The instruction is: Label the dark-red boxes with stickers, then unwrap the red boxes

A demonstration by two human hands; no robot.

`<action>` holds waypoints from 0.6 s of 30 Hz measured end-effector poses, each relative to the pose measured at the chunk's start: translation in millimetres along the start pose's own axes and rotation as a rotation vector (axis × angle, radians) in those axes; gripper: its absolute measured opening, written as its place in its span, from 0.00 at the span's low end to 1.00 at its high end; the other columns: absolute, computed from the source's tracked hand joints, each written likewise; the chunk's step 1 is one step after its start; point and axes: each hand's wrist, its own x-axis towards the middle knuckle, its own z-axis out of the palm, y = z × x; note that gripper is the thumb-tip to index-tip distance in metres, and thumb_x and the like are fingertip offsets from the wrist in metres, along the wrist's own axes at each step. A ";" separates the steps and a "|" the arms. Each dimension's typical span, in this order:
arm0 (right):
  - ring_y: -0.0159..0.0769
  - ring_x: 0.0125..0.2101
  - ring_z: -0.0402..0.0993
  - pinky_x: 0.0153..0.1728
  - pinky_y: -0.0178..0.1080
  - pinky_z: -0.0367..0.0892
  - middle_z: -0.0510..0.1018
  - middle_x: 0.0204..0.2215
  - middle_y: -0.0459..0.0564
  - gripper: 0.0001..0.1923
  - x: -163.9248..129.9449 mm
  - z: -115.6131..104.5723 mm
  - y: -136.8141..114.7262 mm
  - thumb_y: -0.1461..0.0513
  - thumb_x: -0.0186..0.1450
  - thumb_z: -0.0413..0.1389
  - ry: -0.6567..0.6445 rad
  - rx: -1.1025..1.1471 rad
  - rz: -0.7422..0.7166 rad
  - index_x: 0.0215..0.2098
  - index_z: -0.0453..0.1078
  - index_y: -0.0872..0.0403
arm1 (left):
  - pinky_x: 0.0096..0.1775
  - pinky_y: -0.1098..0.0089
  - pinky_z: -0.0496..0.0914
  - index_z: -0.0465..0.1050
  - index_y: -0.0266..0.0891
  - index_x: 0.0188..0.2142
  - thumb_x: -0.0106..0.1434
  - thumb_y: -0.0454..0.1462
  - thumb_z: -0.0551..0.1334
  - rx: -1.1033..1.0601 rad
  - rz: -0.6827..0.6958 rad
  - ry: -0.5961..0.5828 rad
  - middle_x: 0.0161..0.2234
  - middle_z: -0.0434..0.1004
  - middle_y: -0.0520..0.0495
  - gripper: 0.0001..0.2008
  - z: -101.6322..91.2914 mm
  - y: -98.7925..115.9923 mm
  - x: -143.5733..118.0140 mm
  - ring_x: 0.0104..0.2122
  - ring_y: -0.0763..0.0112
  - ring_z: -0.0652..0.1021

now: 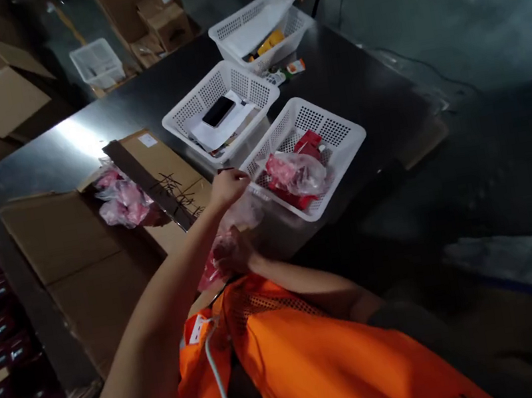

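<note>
Two hands: both meet at the middle of the frame, over the near edge of the dark table (84, 137).
Left hand: left hand (228, 187) reaches up from the lower left, fingers curled together on the top of a clear plastic bag (237, 227); whether it pinches the film or only rests on it, I cannot tell.
Right hand: right hand (231, 251) sits just below, closed around the lower part of the same bag, where pink-red contents show through.
Bag's lie: it runs roughly up and down in the frame between the two hands, its upper end near the rim of the nearest basket.
Nearest basket: white perforated basket (347, 136), centre right of the frame, just to the right of the left hand; it already holds a plastic bag of red packets (295, 174).
Key relation: the basket's opening lies up and to the right of the held bag, and the left hand is the nearer of the two to its rim.
Other baskets: a second one (191, 106) behind it holds a dark phone (218, 110) on white paper; a third (228, 26) sits further back, upper centre.
Carton: open cardboard carton (78, 255) at the left, with more pink bags (122, 200) at its far flap.
Lower left: a box of dark red packets (7, 334).
Clothing: orange vest (322, 365) fills the bottom centre.
</note>
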 end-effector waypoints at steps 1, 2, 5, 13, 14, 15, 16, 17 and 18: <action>0.48 0.42 0.80 0.41 0.49 0.79 0.80 0.39 0.47 0.41 0.1 -1.6 -1.7 0.51 0.44 0.73 -0.007 0.027 0.009 0.53 0.66 0.44 | 0.46 0.66 0.70 0.83 0.38 0.42 0.59 0.40 0.64 0.049 0.013 0.060 0.34 0.83 0.45 0.14 -13.3 -2.4 -11.5 0.41 0.58 0.81; 0.47 0.43 0.80 0.42 0.47 0.79 0.80 0.40 0.46 0.39 -0.3 -4.7 -3.8 0.52 0.45 0.72 -0.017 0.054 0.012 0.53 0.65 0.44 | 0.47 0.65 0.69 0.82 0.39 0.45 0.61 0.42 0.63 0.098 0.015 0.130 0.36 0.83 0.44 0.17 -28.7 -5.7 -25.5 0.43 0.57 0.80; 0.42 0.47 0.77 0.48 0.44 0.76 0.77 0.47 0.49 0.38 -2.6 -20.8 -11.5 0.57 0.47 0.68 -0.020 0.120 0.016 0.54 0.62 0.48 | 0.48 0.60 0.70 0.79 0.40 0.52 0.65 0.49 0.58 0.391 0.002 0.450 0.37 0.83 0.41 0.24 -76.2 -23.9 -77.1 0.42 0.52 0.82; 0.47 0.55 0.71 0.58 0.49 0.68 0.70 0.57 0.57 0.48 -11.5 -62.9 -46.8 0.51 0.48 0.71 -0.316 -0.134 -0.324 0.62 0.60 0.50 | 0.52 0.57 0.73 0.71 0.35 0.59 0.43 0.51 0.72 0.014 -0.040 -0.386 0.50 0.80 0.37 0.45 -59.5 -110.3 -163.1 0.49 0.45 0.79; 0.50 0.58 0.68 0.59 0.52 0.66 0.69 0.59 0.59 0.47 -14.8 -76.8 -48.5 0.50 0.48 0.71 -0.232 -0.325 -0.358 0.63 0.62 0.50 | 0.53 0.56 0.72 0.73 0.35 0.56 0.43 0.50 0.72 -0.098 -0.056 -0.399 0.50 0.80 0.38 0.42 -47.8 -122.0 -170.2 0.50 0.46 0.79; 0.54 0.61 0.65 0.60 0.56 0.64 0.67 0.60 0.61 0.46 -18.8 -94.0 -48.2 0.50 0.50 0.71 -0.085 -0.532 -0.349 0.63 0.63 0.51 | 0.54 0.55 0.72 0.74 0.36 0.54 0.42 0.49 0.73 -0.196 -0.076 -0.383 0.51 0.80 0.39 0.40 -37.0 -133.5 -177.9 0.50 0.46 0.78; 0.57 0.62 0.62 0.61 0.59 0.62 0.66 0.62 0.63 0.42 -23.7 -113.6 -45.9 0.51 0.53 0.70 0.101 -0.725 -0.290 0.63 0.64 0.52 | 0.54 0.54 0.73 0.75 0.37 0.53 0.41 0.50 0.73 -0.284 -0.103 -0.348 0.50 0.80 0.40 0.39 -27.7 -144.6 -185.9 0.50 0.45 0.79; 0.60 0.62 0.61 0.61 0.62 0.60 0.67 0.61 0.65 0.36 -29.2 -133.6 -42.0 0.53 0.57 0.67 0.277 -0.868 -0.186 0.61 0.67 0.53 | 0.52 0.53 0.74 0.75 0.39 0.51 0.40 0.51 0.73 -0.394 -0.145 -0.292 0.47 0.81 0.41 0.38 -20.0 -154.8 -194.0 0.48 0.46 0.80; 0.60 0.60 0.65 0.60 0.63 0.61 0.71 0.58 0.65 0.27 -35.2 -152.1 -37.2 0.57 0.61 0.62 0.367 -0.952 -0.085 0.57 0.70 0.54 | 0.50 0.52 0.76 0.75 0.40 0.49 0.40 0.53 0.72 -0.500 -0.189 -0.229 0.44 0.82 0.42 0.37 -14.0 -163.4 -201.7 0.45 0.46 0.81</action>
